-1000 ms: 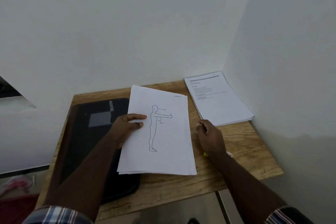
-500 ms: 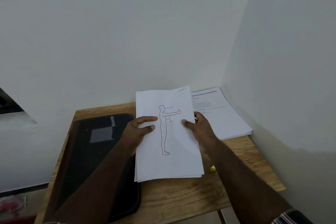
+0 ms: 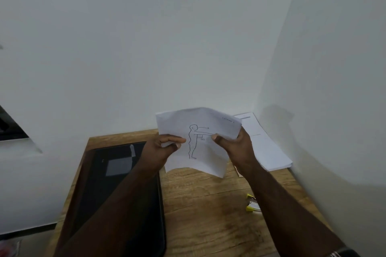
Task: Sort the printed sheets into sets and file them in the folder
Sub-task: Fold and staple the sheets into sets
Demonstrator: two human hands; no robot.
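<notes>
I hold a thin set of printed sheets (image 3: 200,123) upright above the wooden table (image 3: 208,204); the top sheet shows a line drawing of a standing figure with an arm stretched out. My left hand (image 3: 161,147) pinches the set's left edge and my right hand (image 3: 234,145) grips its right edge. The paper bows between them. A black folder (image 3: 117,183) lies shut on the table's left half, under my left forearm. A second stack of printed sheets (image 3: 265,148) lies at the back right corner, partly hidden by the held set and my right hand.
A small yellow and silver stapler (image 3: 252,204) lies on the table beside my right forearm. White walls close in the table at the back and on the right. The table's front edge is out of frame.
The set of sheets has been lifted off the table and tipped upright. My right hand came off the table onto the paper's right edge. The stapler has come into sight.
</notes>
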